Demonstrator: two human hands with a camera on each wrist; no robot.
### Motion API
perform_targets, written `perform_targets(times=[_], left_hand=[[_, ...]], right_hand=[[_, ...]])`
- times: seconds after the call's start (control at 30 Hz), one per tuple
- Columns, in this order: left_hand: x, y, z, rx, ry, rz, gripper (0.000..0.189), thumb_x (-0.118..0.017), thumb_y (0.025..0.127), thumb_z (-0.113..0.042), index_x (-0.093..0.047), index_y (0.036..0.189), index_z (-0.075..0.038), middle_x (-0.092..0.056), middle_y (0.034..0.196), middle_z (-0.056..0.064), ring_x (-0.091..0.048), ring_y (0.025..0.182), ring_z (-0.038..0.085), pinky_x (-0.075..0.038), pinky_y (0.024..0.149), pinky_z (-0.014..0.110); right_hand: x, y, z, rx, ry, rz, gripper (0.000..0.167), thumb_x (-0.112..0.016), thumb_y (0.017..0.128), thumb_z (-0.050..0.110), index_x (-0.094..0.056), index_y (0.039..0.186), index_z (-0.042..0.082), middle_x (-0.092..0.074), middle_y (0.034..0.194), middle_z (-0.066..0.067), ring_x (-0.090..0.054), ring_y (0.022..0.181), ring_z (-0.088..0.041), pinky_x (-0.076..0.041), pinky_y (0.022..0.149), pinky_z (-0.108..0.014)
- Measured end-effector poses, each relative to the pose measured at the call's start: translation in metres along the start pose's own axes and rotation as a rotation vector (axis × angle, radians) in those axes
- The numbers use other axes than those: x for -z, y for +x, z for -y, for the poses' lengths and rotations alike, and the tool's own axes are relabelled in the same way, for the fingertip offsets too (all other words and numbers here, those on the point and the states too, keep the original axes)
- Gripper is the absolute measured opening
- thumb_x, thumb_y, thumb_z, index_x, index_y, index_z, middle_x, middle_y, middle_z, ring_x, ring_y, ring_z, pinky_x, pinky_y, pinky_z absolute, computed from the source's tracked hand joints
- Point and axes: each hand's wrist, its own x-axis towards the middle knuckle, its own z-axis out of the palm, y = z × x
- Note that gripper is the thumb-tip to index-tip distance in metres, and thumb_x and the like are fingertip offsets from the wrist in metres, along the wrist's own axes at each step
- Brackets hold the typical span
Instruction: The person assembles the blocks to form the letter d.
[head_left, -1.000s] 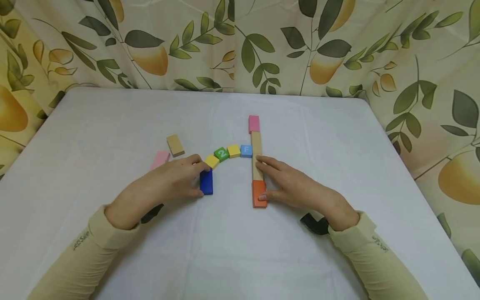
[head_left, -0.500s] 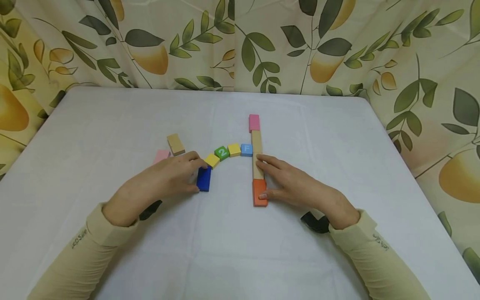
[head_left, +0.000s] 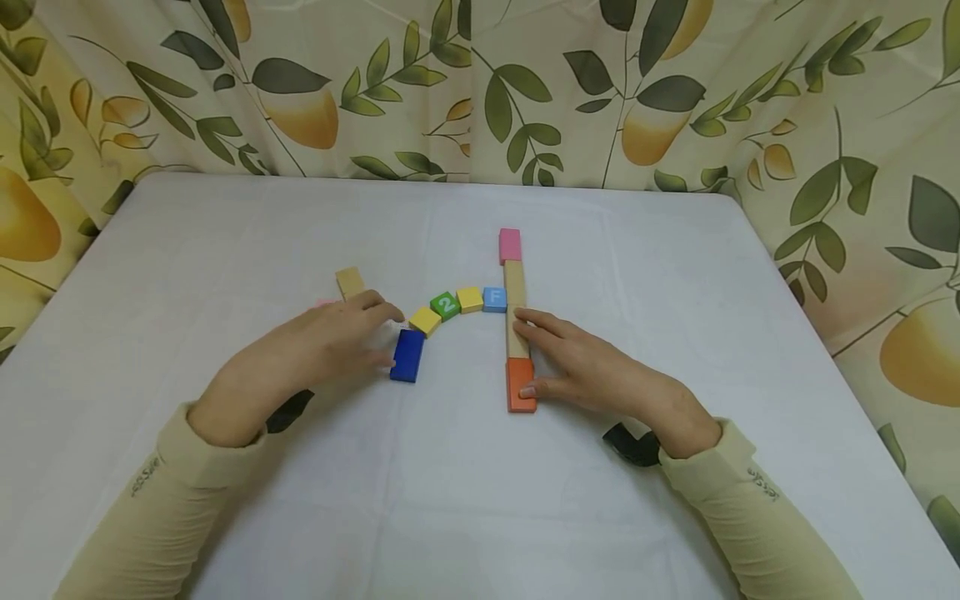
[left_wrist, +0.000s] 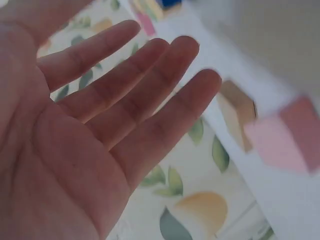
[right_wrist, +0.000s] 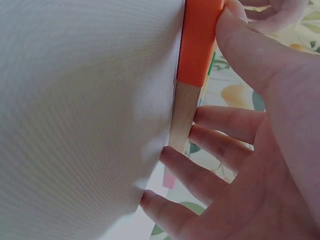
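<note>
My left hand [head_left: 315, 342] hovers just left of a dark blue block [head_left: 407, 357], its fingers loosely extended and nothing in its grasp. From the blue block's top end, small blocks curve rightward: a yellow one [head_left: 425, 322], a green one marked 2 [head_left: 445, 306], another yellow one [head_left: 469, 299] and a light blue one marked F [head_left: 494, 300]. The arc meets an upright row made of a pink block [head_left: 510, 244], a plain wooden stretch [head_left: 515, 283] and an orange block [head_left: 519, 375]. Along that row's right side, my right hand [head_left: 600, 371] rests its fingertips on the wood and its thumb on the orange block.
Behind the left hand lie a loose wooden block [head_left: 349, 281] and a light pink block [left_wrist: 280, 142], the latter mostly hidden in the head view. A white cloth [head_left: 450, 500] covers the table, and a leaf-and-fruit patterned curtain [head_left: 480, 100] hangs around it.
The left hand shifted the blue block slightly left and tilted it, then let go and drew back to the left. My right hand stays where it was.
</note>
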Motion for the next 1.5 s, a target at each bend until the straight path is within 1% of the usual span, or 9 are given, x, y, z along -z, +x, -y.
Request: perform_targets(times=[0.2,0.33,0.43,0.53,0.67,0.87,1.07,1.23,1.5], left_hand=[[0.013,-0.007,0.022,-0.005,0.036,-0.09,0.035,-0.068,0.094,-0.014,-0.06,0.127,-0.003,-0.058,0.122,0.015,-0.064,0.103,0.03,-0.055,0.088,0.045],[0.017,-0.005,0.034,0.08,0.037,-0.052,0.036,-0.065,0.095,-0.016,-0.058,0.129,-0.003,-0.059,0.122,0.02,-0.061,0.11,0.036,-0.054,0.088,0.052],[0.018,-0.003,0.041,0.113,0.021,-0.032,0.033,-0.065,0.094,-0.015,-0.06,0.125,-0.004,-0.059,0.116,0.02,-0.06,0.104,0.037,-0.053,0.083,0.052],[0.017,-0.002,0.046,0.1,0.026,-0.045,0.031,-0.07,0.089,-0.014,-0.061,0.118,-0.004,-0.06,0.112,0.02,-0.06,0.099,0.036,-0.053,0.078,0.05],[0.014,-0.004,0.051,0.094,0.035,-0.066,0.042,-0.076,0.086,-0.016,-0.059,0.12,0.0,-0.06,0.109,0.023,-0.061,0.093,0.036,-0.053,0.079,0.05],[0.007,-0.009,0.054,0.067,0.035,-0.114,0.044,-0.078,0.084,-0.012,-0.057,0.119,0.006,-0.057,0.105,0.03,-0.061,0.085,0.038,-0.055,0.077,0.051],[0.008,-0.014,0.054,0.135,-0.022,-0.011,0.059,-0.077,0.084,-0.012,-0.048,0.131,0.01,-0.053,0.12,0.037,-0.06,0.102,0.047,-0.052,0.088,0.058],[0.008,-0.016,0.052,0.124,-0.013,0.049,0.053,-0.075,0.085,-0.01,-0.052,0.128,0.01,-0.061,0.111,0.027,-0.059,0.096,0.037,-0.053,0.084,0.049],[-0.001,-0.023,0.044,0.017,-0.017,0.033,0.03,-0.071,0.086,0.0,-0.065,0.115,-0.007,-0.062,0.102,0.012,-0.06,0.09,0.026,-0.054,0.081,0.043]], right_hand=[[0.0,-0.001,0.0,-0.007,0.002,-0.002,0.085,-0.075,0.088,0.034,-0.031,0.154,0.004,-0.023,0.164,-0.011,-0.031,0.147,-0.034,-0.036,0.116,-0.051],[0.0,-0.001,0.0,-0.016,-0.001,-0.001,0.085,-0.075,0.088,0.034,-0.031,0.154,0.004,-0.023,0.164,-0.011,-0.031,0.148,-0.034,-0.036,0.116,-0.051],[0.001,-0.002,0.0,-0.02,-0.004,-0.001,0.084,-0.075,0.089,0.033,-0.031,0.154,0.004,-0.023,0.164,-0.011,-0.031,0.148,-0.034,-0.036,0.116,-0.051],[0.001,-0.002,0.0,-0.023,-0.007,-0.001,0.084,-0.075,0.089,0.033,-0.031,0.154,0.005,-0.023,0.164,-0.01,-0.031,0.148,-0.034,-0.036,0.116,-0.051],[0.001,-0.003,-0.001,-0.022,-0.012,-0.004,0.083,-0.074,0.089,0.034,-0.031,0.154,0.005,-0.023,0.164,-0.01,-0.031,0.147,-0.034,-0.036,0.115,-0.051],[0.001,-0.001,0.0,-0.006,0.003,-0.003,0.083,-0.073,0.09,0.035,-0.031,0.155,0.005,-0.023,0.164,-0.009,-0.031,0.148,-0.033,-0.035,0.116,-0.051],[0.001,0.0,0.0,-0.02,0.005,0.008,0.084,-0.073,0.09,0.036,-0.03,0.155,0.006,-0.022,0.164,-0.007,-0.031,0.148,-0.032,-0.035,0.117,-0.05],[0.0,0.0,-0.001,-0.016,-0.003,0.002,0.085,-0.074,0.089,0.037,-0.03,0.155,0.006,-0.022,0.165,-0.008,-0.031,0.148,-0.033,-0.035,0.116,-0.051],[0.0,0.0,0.0,-0.01,0.0,0.004,0.085,-0.074,0.089,0.037,-0.03,0.155,0.006,-0.021,0.165,-0.009,-0.03,0.148,-0.033,-0.035,0.116,-0.051]])
